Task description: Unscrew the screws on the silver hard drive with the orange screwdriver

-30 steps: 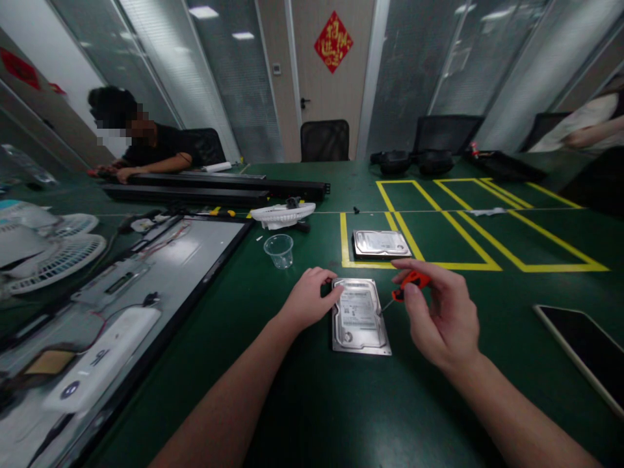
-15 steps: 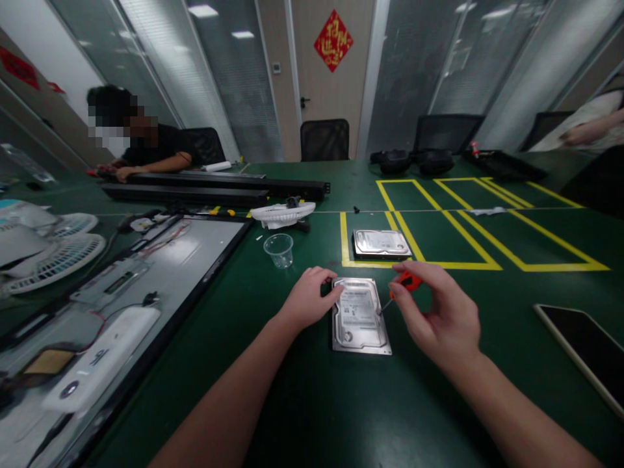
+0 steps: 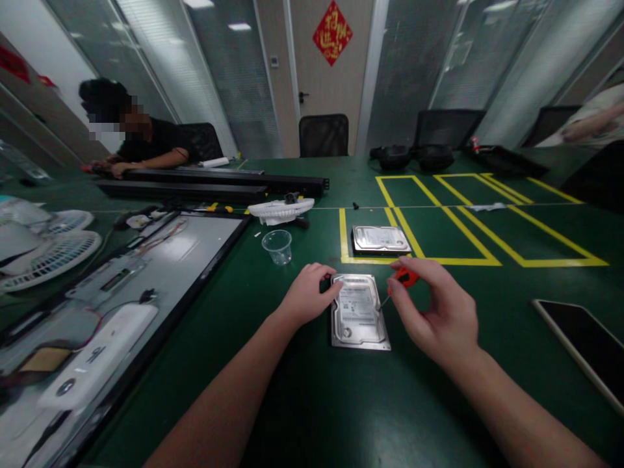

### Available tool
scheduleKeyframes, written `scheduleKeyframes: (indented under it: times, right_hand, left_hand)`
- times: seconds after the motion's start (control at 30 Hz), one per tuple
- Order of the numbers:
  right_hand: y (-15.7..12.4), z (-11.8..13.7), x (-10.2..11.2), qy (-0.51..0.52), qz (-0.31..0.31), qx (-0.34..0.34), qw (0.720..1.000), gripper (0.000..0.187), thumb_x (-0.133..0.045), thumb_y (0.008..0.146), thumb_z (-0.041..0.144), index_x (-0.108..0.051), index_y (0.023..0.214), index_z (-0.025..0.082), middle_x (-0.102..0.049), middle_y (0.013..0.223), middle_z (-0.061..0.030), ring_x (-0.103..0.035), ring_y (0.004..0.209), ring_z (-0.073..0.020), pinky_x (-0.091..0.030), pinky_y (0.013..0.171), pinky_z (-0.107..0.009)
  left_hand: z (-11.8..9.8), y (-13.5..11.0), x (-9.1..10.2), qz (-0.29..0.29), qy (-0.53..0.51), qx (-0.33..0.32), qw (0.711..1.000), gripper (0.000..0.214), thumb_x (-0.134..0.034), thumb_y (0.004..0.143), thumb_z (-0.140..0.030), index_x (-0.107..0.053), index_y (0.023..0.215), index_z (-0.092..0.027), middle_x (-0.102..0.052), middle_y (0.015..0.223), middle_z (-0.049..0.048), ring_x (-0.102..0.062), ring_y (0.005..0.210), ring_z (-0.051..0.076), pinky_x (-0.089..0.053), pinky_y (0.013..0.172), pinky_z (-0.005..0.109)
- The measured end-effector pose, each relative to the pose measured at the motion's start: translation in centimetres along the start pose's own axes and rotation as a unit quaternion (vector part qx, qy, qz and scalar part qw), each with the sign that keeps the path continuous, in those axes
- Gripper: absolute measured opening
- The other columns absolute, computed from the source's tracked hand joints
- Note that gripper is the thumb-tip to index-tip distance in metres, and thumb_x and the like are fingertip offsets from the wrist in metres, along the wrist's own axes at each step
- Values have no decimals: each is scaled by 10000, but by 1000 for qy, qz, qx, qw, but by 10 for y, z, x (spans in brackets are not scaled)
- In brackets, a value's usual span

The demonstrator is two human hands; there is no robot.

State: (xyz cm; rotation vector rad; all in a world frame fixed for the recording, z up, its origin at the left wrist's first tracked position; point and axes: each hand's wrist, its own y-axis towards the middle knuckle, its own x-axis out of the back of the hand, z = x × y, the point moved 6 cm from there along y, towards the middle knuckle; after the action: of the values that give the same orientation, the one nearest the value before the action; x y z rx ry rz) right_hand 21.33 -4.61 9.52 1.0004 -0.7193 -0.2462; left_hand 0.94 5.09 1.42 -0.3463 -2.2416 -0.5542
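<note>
A silver hard drive (image 3: 361, 315) lies flat on the green table in front of me, its label facing up. My left hand (image 3: 312, 292) grips its upper left edge, the thumb on top and the other fingers along the side. Between the thumb and fingers of my right hand (image 3: 431, 305) is a screwdriver (image 3: 405, 278) with a red-orange handle. Its thin shaft slants down to the left, and the tip meets the drive's right edge. Whether the tip sits in a screw is too small to tell. Just beyond lies a second hard drive (image 3: 381, 240).
A clear plastic cup (image 3: 277, 247) and a white fan part (image 3: 281, 210) stand beyond my left hand. An opened flat panel (image 3: 205, 240) fills the left side, and a phone (image 3: 580, 344) lies at right. Across the table sits a person (image 3: 146, 140) near long black bars (image 3: 195, 190).
The view has tilted slightly, so everything sits a little higher in it. Both hands keep their hold, and the screwdriver tip stays at the same spot on the drive.
</note>
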Motion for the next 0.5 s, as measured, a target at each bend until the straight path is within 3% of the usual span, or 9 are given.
scheduleKeyframes:
  times: [0.4,0.5]
  right_hand:
    - [-4,-6,-2,35,3,-42,998,569,-693,881,80,-559,1399,271,-715,1207,-86,-723,1039,-244,-601,935,-454]
    - [-2,-4,-1,31,-2,-22,999,574,-714,863,71,-580,1387,265,-699,1217,-98,-702,1081,-261,-590,950,-474]
  left_hand:
    - [0,0,1,-3,-1,4,1000,213,-650,961,-359,-717,1082,-196,-705,1029,75,-637,1008,258,-523,903,415]
    - [0,-1,1,-3,-1,4,1000,214,-645,965,-357,-718,1079,-191,-702,1021,74,-635,1000,256,-520,902,418]
